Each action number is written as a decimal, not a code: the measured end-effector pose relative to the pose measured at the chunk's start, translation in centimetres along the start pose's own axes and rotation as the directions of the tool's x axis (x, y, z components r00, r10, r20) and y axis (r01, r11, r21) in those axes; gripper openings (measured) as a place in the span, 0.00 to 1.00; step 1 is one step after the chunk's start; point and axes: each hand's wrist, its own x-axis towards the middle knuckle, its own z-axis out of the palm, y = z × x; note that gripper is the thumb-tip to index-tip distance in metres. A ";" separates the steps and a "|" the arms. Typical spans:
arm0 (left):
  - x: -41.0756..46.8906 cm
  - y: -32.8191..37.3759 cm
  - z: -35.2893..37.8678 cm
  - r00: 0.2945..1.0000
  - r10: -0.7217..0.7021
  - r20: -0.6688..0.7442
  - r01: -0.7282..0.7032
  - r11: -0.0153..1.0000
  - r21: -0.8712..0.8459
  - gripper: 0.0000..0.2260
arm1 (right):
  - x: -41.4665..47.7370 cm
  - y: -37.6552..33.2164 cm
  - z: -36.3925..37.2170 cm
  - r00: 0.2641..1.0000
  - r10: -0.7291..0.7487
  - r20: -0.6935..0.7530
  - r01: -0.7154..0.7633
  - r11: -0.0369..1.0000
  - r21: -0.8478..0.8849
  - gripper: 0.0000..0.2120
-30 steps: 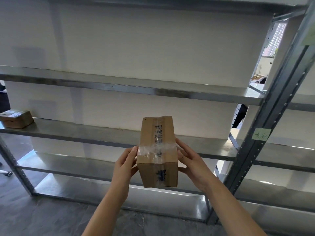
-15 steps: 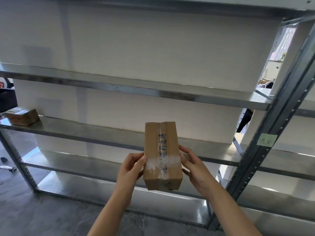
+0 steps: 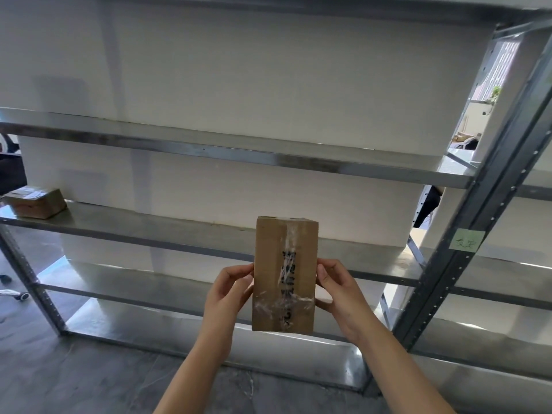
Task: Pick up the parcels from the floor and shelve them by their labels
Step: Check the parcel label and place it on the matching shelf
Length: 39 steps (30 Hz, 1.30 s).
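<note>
A small brown cardboard parcel [image 3: 283, 276] with clear tape and black handwriting down its face is held upright in front of the metal shelving [image 3: 209, 150]. My left hand [image 3: 228, 294] grips its left side and my right hand [image 3: 339, 291] grips its right side, fingers curled round the edges. The parcel hangs in the air before the middle shelf board [image 3: 149, 231]. A green label [image 3: 466, 243] with handwriting is stuck on the right upright post.
Another taped cardboard parcel [image 3: 34, 201] lies on the middle shelf at the far left. The grey upright post [image 3: 478, 222] slants close on the right, with a second shelf bay beyond it. The dark floor [image 3: 89, 377] lies below.
The parcel has tipped so its taped, written face turns flat towards me, and it sits a little higher and further right. Both hands have shifted along its sides.
</note>
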 end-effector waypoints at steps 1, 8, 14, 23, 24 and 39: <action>0.1 0.2 -0.1 1.000 0.009 -0.015 -0.009 1.000 -0.012 0.08 | -0.1 0.0 0.0 1.000 -0.005 0.005 0.005 1.000 -0.005 0.07; 0.6 1.1 -0.6 0.997 0.050 -0.052 -0.048 0.998 0.039 0.10 | -0.6 -0.2 0.6 0.998 -0.030 0.061 0.031 0.999 -0.009 0.09; 0.7 0.8 -0.6 0.999 0.044 0.027 -0.047 0.992 0.117 0.19 | -0.7 -1.1 1.5 0.994 -0.100 0.044 0.101 0.994 -0.038 0.21; 0.2 0.9 -1.1 0.958 0.161 0.238 -0.196 0.972 0.132 0.34 | -0.6 -1.8 1.3 0.970 -0.171 0.171 0.173 0.985 0.004 0.32; 0.3 0.6 -1.2 0.957 0.168 0.235 -0.203 0.970 0.134 0.36 | -0.6 -1.8 1.3 0.970 -0.167 0.175 0.172 0.985 -0.015 0.34; 0.4 -0.5 -1.3 0.988 0.093 0.120 -0.091 0.996 -0.024 0.20 | -0.7 -3.1 1.9 0.971 -0.229 0.075 0.241 0.912 -0.331 0.30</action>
